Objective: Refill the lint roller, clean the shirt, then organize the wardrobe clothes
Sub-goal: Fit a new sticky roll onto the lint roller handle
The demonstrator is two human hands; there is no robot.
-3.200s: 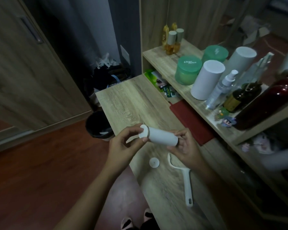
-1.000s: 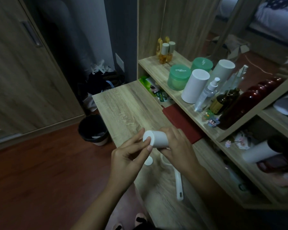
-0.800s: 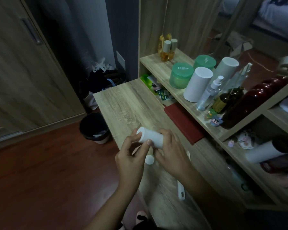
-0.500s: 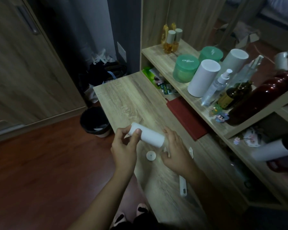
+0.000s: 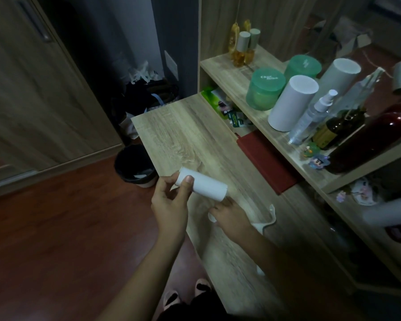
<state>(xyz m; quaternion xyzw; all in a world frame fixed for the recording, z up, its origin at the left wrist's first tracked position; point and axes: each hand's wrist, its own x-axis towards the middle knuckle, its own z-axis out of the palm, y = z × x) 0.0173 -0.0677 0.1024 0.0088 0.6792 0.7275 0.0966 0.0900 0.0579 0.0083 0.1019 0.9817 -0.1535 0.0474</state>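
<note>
My left hand (image 5: 169,202) holds a white lint roll refill (image 5: 203,186) by its left end, thumb on top, a little above the wooden desk (image 5: 185,140). The roll points down to the right. My right hand (image 5: 232,218) is down on the desk just below the roll's right end, fingertips closing on a small white end cap (image 5: 211,218), which is mostly covered. The white lint roller handle (image 5: 271,215) lies on the desk under my right wrist, only its curved head and a bit of its grip showing.
A red cloth-covered book (image 5: 266,163) lies at the desk's right. The shelf (image 5: 227,72) above carries green jars, white cylinders, spray bottles and a dark red bottle. A black bin (image 5: 134,166) stands on the floor to the left, beside the wardrobe door (image 5: 33,89).
My right hand has let go of the roll's right end and dropped to the cap on the desk. My left hand alone now carries the roll.
</note>
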